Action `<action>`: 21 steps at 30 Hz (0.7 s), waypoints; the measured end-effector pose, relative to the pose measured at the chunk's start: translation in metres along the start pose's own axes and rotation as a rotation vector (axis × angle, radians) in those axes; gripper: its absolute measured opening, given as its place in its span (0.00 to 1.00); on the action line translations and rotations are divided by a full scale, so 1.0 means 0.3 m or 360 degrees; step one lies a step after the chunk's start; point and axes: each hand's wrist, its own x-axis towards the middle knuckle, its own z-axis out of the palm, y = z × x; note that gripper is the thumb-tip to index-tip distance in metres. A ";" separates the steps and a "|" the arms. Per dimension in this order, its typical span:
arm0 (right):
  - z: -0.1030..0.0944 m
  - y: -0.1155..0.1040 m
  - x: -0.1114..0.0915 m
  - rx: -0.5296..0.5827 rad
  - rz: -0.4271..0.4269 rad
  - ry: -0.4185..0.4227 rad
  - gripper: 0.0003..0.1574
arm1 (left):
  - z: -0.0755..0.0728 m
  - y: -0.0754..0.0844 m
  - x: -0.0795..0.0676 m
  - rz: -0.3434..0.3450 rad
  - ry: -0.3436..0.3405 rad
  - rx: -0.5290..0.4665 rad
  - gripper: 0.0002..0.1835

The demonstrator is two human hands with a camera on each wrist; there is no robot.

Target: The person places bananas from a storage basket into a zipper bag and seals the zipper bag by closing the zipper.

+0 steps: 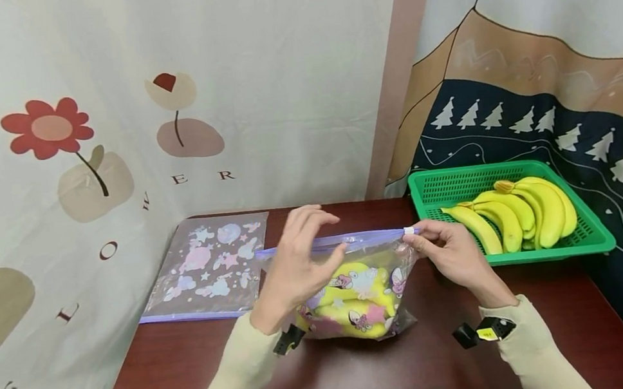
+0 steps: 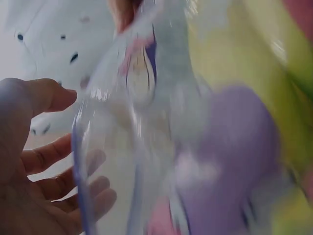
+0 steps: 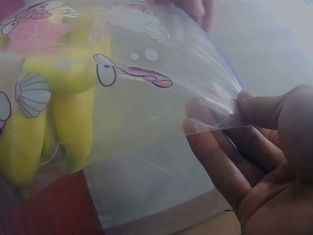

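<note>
A clear zip bag (image 1: 402, 293) with purple edging and cartoon prints stands in front of me on the table, with yellow bananas (image 3: 73, 122) inside. Its top corner, by the white slider (image 1: 409, 230), is pinched between the thumb and fingers of my right hand (image 1: 459, 257). My left hand (image 1: 292, 275) is at the other end of the purple zip strip (image 2: 80, 171). Its thumb and fingers are spread apart, and some fingers show through the clear plastic in the left wrist view.
Behind on the left, a flat printed zip bag (image 1: 209, 265) lies on the dark red table (image 1: 165, 381). A green basket (image 1: 600, 243) holding more bananas (image 1: 549, 210) stands at the back right. Printed curtains (image 1: 286, 81) hang behind the table.
</note>
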 end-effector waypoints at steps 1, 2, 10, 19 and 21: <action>0.001 -0.003 -0.001 0.0013 0.0001 -0.0007 0.16 | 0.015 0.012 0.010 0.0023 -0.0031 -0.0006 0.18; 0.002 -0.006 -0.003 0.0027 0.0001 -0.0012 0.16 | 0.031 0.025 0.020 0.0038 -0.0062 -0.0004 0.18; 0.022 -0.021 -0.016 0.0261 0.0005 0.0010 0.17 | 0.150 0.111 0.079 0.0135 -0.0222 0.0132 0.13; 0.027 -0.045 -0.034 0.0353 0.0012 -0.0032 0.15 | 0.202 0.138 0.113 0.0026 -0.0368 0.0096 0.09; 0.028 -0.051 -0.039 0.0357 0.0029 -0.0057 0.14 | 0.203 0.138 0.113 -0.0019 -0.0382 0.0077 0.07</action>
